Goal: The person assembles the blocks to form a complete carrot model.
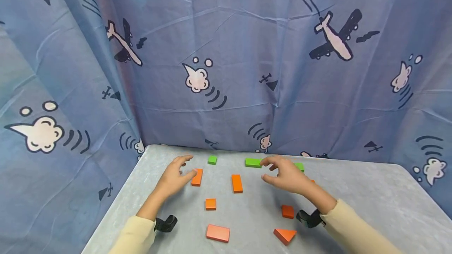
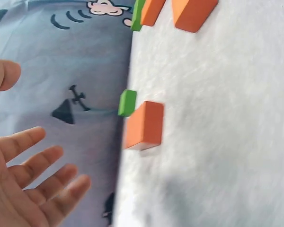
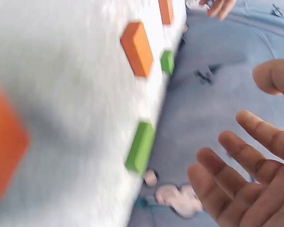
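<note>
My left hand (image 1: 174, 178) is held over the table's left part with nothing in it, fingers spread and thumb apart. In the head view its thumb overlaps an orange rectangular block (image 1: 197, 178); a small green block (image 1: 212, 160) lies just beyond. Loosely bent fingers and a gap at the thumb show on my right hand (image 1: 287, 175), likewise holding nothing. Its fingertips overlap the end of a long green block (image 1: 252, 163), while another green block (image 1: 299, 166) is partly hidden behind it. Between the two hands lies an orange rectangular block (image 1: 237, 184).
Nearer me on the pale table (image 1: 254, 214) are a small orange block (image 1: 210, 204), a pinkish-orange rectangular block (image 1: 217, 233), a red-orange block (image 1: 287, 211) and a triangular block (image 1: 285, 235). A blue patterned curtain (image 1: 229, 120) borders the table's back and sides.
</note>
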The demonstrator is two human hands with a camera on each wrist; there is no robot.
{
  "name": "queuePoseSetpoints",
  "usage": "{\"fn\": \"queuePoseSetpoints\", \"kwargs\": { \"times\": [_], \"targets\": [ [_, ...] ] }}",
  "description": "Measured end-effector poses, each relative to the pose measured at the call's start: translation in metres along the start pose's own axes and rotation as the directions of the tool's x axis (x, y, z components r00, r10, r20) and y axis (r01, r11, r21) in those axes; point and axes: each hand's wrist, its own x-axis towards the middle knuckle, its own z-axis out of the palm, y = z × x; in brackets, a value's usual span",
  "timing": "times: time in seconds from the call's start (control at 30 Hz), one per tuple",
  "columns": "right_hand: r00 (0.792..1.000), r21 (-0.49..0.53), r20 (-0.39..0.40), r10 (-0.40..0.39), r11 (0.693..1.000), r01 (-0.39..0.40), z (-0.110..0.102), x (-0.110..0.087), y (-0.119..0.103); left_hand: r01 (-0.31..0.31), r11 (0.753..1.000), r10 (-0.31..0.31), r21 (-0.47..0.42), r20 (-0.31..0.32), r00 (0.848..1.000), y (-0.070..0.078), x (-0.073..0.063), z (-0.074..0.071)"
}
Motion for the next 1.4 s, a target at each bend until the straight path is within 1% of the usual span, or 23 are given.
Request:
{"fn": "queuePoseSetpoints", "kwargs": {
  "times": [0.07,0.13,0.23,0.33,0.4,0.47,0.57,0.7,0.77,0.87,1.0,1.17,1.23,1.4],
  "targets": [
    [0.998,0.059,0.057,-0.017,0.998,0.014,0.010,0.012,-0.002,0.031,0.999,-0.029,-0.044,0.029,0.999,-0.003,0.004,0.006],
    [0.992,0.123,0.120,-0.025,0.992,0.010,0.020,0.022,-0.004,0.073,0.995,-0.069,-0.067,0.058,0.996,-0.006,0.007,0.011],
    [0.980,0.204,0.200,-0.007,0.978,-0.035,0.035,0.034,-0.006,0.127,0.989,-0.120,-0.080,0.093,0.988,-0.010,0.009,0.017],
    [0.968,0.241,0.246,0.046,0.965,-0.107,0.050,0.042,-0.007,0.159,0.985,-0.149,-0.071,0.125,0.981,-0.012,0.009,0.020],
    [0.963,0.233,0.259,0.081,0.962,-0.143,0.057,0.045,-0.008,0.160,0.985,-0.151,-0.059,0.140,0.979,-0.014,0.011,0.022],
    [0.958,0.211,0.268,0.103,0.964,-0.163,0.064,0.048,-0.009,0.160,0.986,-0.151,-0.052,0.154,0.977,-0.016,0.011,0.023],
    [0.956,0.162,0.275,0.102,0.975,-0.151,0.072,0.051,-0.012,0.164,0.986,-0.155,-0.041,0.174,0.972,-0.020,0.013,0.024],
    [0.960,0.103,0.261,0.099,0.986,-0.129,0.078,0.054,-0.014,0.193,0.980,-0.179,-0.044,0.218,0.959,-0.024,0.017,0.024],
    [0.961,0.086,0.252,0.111,0.987,-0.137,0.079,0.056,-0.015,0.202,0.978,-0.184,-0.052,0.240,0.953,-0.027,0.019,0.025],
    [0.960,0.062,0.249,0.125,0.988,-0.144,0.081,0.058,-0.015,0.204,0.976,-0.179,-0.072,0.261,0.949,-0.029,0.021,0.025],
    [0.957,0.042,0.264,0.120,0.990,-0.136,0.083,0.058,-0.014,0.200,0.975,-0.169,-0.092,0.272,0.948,-0.029,0.022,0.026],
    [0.949,0.020,0.293,0.115,0.992,-0.126,0.085,0.059,-0.013,0.220,0.969,-0.180,-0.115,0.285,0.942,-0.028,0.021,0.026],
    [0.949,0.012,0.296,0.111,0.993,-0.120,0.085,0.060,-0.013,0.229,0.966,-0.187,-0.120,0.286,0.940,-0.028,0.021,0.026],
    [0.955,0.012,0.284,0.091,0.995,-0.098,0.085,0.061,-0.012,0.236,0.965,-0.196,-0.114,0.282,0.939,-0.030,0.022,0.027]
  ]
}}
